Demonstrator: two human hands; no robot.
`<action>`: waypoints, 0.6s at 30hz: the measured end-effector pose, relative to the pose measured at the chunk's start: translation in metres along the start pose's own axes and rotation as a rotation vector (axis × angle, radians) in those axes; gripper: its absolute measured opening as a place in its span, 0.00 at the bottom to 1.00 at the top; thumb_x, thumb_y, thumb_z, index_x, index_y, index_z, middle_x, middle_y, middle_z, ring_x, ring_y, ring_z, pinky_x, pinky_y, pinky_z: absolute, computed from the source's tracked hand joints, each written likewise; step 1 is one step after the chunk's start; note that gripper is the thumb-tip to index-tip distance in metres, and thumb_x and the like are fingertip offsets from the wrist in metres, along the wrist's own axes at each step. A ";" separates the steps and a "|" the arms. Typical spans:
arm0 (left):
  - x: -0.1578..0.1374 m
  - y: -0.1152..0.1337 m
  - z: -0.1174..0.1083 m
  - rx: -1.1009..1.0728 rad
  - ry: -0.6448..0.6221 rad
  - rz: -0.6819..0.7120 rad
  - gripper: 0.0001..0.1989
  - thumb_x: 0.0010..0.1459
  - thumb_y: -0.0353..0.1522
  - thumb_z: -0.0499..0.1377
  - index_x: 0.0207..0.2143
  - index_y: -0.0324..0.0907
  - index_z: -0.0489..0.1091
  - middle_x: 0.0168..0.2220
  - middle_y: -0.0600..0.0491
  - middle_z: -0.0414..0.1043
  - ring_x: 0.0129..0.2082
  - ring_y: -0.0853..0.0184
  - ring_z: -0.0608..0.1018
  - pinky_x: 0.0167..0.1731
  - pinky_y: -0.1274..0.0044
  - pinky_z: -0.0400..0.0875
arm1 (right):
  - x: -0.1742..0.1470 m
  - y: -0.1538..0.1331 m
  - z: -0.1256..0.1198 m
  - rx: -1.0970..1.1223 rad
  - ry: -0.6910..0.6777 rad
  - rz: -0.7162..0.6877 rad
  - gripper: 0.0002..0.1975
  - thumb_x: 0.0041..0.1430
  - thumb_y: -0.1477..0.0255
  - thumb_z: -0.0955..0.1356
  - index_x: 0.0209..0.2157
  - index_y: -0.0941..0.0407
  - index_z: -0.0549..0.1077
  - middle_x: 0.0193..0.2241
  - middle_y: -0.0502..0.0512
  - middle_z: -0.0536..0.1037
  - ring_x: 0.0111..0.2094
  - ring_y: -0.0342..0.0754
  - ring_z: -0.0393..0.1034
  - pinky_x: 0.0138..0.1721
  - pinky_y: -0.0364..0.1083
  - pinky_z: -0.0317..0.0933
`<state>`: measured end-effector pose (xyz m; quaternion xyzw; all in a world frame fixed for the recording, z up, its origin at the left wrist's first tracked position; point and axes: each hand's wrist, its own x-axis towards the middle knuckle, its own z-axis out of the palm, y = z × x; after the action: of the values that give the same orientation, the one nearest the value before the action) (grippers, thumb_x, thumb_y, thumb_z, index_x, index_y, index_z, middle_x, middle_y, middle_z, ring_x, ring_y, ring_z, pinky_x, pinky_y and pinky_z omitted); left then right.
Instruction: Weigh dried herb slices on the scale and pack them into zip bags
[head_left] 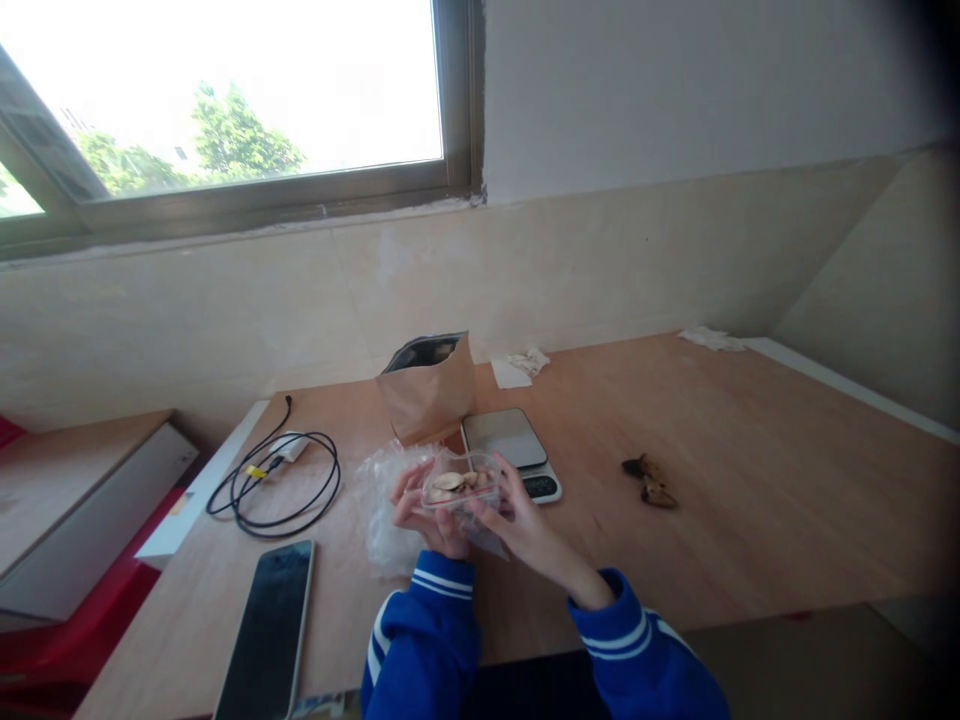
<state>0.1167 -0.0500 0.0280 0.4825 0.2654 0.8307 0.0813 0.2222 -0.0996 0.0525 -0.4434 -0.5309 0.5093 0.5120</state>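
Between my two hands is a clear plastic box [491, 497] with several pale, flat, dried pieces [450, 482] in it, their kind too small to tell. My left hand [429, 515] grips the box from its left side and below. On the right side, my right hand [517, 510] has its thumb and fingers closed on the box's edge. Crumpled clear plastic bags [382, 520] lie under and left of my left hand. Just behind the box sits a white kitchen scale [506, 440] with a steel plate. A brown paper bag [431, 395] stands with its top gaping behind the plastic.
A phone [270, 630] lies at the table's front left, with a coiled black cable [289, 530] and a white adapter [291, 446] behind it. Dark brown dried pieces [652, 482] rest to the right. Crumpled tissue [531, 360] and another tissue [712, 339] lie near the wall.
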 end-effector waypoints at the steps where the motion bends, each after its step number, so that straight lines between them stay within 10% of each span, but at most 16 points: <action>1: -0.001 0.003 -0.001 0.022 -0.014 -0.010 0.13 0.57 0.43 0.51 0.42 0.49 0.58 0.50 0.50 0.60 0.46 0.59 0.72 0.47 0.61 0.66 | -0.001 -0.001 0.001 0.024 0.012 -0.008 0.40 0.57 0.57 0.65 0.63 0.53 0.42 0.61 0.64 0.59 0.58 0.51 0.60 0.58 0.55 0.56; 10: -0.004 0.019 -0.009 0.034 0.007 -0.513 0.20 0.60 0.44 0.50 0.46 0.41 0.67 0.53 0.45 0.64 0.50 0.58 0.70 0.48 0.66 0.66 | -0.016 -0.023 -0.013 0.067 0.091 -0.085 0.27 0.61 0.56 0.61 0.59 0.52 0.62 0.61 0.54 0.61 0.63 0.50 0.52 0.64 0.53 0.44; 14: -0.008 0.016 -0.010 -0.267 -0.257 -0.898 0.25 0.58 0.48 0.50 0.45 0.39 0.69 0.42 0.44 0.75 0.41 0.57 0.77 0.43 0.66 0.70 | -0.027 -0.023 -0.022 0.109 0.091 -0.060 0.25 0.62 0.56 0.61 0.57 0.50 0.64 0.61 0.51 0.61 0.63 0.50 0.50 0.65 0.54 0.41; 18: -0.013 0.015 -0.012 -0.139 -0.384 -0.875 0.20 0.56 0.46 0.56 0.40 0.39 0.73 0.36 0.46 0.76 0.35 0.61 0.77 0.38 0.70 0.71 | -0.038 -0.029 -0.031 0.076 0.083 -0.002 0.26 0.63 0.55 0.58 0.59 0.49 0.62 0.62 0.49 0.59 0.64 0.50 0.48 0.65 0.55 0.38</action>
<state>0.1146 -0.0722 0.0213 0.4636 0.3676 0.6302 0.5027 0.2579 -0.1374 0.0763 -0.4438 -0.4899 0.5100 0.5504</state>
